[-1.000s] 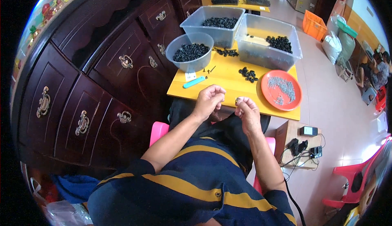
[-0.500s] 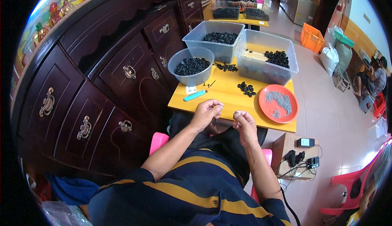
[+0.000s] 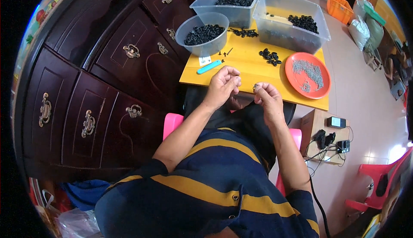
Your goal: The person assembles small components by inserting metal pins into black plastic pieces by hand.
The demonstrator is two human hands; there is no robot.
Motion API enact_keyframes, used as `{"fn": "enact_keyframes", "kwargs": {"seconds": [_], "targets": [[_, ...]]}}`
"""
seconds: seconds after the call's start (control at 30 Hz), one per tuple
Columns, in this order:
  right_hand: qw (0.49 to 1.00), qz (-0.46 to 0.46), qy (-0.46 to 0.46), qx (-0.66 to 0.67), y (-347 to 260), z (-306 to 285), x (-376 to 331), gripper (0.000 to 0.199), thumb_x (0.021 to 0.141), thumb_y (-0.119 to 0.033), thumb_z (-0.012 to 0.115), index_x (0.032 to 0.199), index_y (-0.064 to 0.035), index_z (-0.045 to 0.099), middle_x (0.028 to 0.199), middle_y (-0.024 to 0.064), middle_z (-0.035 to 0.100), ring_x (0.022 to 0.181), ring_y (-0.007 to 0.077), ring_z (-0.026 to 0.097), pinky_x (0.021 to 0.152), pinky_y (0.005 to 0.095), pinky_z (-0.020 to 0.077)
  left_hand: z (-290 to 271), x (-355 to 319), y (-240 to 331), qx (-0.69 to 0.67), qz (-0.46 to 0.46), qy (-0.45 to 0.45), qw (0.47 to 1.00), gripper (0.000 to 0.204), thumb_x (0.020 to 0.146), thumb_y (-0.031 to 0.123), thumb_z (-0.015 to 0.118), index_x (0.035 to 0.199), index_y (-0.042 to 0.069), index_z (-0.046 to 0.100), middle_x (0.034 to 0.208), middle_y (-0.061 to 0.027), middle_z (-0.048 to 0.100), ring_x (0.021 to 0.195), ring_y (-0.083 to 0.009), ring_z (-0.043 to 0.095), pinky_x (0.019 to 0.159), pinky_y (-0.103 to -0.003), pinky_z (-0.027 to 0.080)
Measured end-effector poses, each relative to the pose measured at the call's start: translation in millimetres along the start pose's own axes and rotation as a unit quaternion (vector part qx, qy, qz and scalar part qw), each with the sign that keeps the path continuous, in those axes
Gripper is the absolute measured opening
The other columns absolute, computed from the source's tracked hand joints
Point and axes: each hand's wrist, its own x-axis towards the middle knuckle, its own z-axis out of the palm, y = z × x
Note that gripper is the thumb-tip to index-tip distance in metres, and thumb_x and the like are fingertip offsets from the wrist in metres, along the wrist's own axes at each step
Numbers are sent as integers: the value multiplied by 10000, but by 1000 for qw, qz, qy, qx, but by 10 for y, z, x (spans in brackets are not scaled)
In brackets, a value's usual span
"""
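Above the near edge of the yellow table, my right hand pinches a small dark ring-shaped part between thumb and fingertips. My left hand is level with it, a short gap apart, thumb and fingers pressed together; whatever is in that pinch is too small to make out. A loose pile of small black rings lies on the table beyond my right hand. To its right, an orange-red plate holds many tiny silvery metal pieces. Past my left hand lies a light-blue cutter-like tool.
A round clear tub and two rectangular clear bins hold black parts along the table's far side. Dark wooden cabinets stand close on the left. At right, a wooden box carries adapters and cables, near a pink chair.
The whole view has tilted downward, so the table sits higher and the person at the far table is out of sight. Both hands keep their pinches, about as far apart as before.
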Motion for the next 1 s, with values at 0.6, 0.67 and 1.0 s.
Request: {"fn": "enact_keyframes", "kwargs": {"seconds": [0.6, 0.67, 1.0], "targets": [[1000, 9, -11, 6, 10, 1, -32, 96, 911, -126, 666, 973, -57, 646, 807, -19, 613, 657, 66, 525, 622, 228, 436, 94, -86, 164, 52, 7, -48, 997, 234, 938, 14, 597, 1169, -22, 609, 881, 6, 596, 717, -32, 561, 651, -186, 503], [1000, 6, -10, -1, -21, 21, -52, 102, 913, -127, 665, 982, -54, 644, 812, -19, 615, 658, 63, 529, 624, 226, 443, 86, -90, 164, 57, 3, -49, 997, 243, 938, 16, 595, 1178, -19, 614, 890, 3, 603, 718, -33, 560, 653, -188, 503], [1000, -1, -24, -9, 15, 2, -30, 123, 918, -131, 657, 1008, -48, 640, 836, -14, 625, 670, 64, 551, 614, 225, 465, 92, -99, 195, 71, 30, -82, 994, 240, 921, -8, 582, 1158, -4, 623, 865, 10, 605, 694, -37, 557, 649, -198, 500]]}}
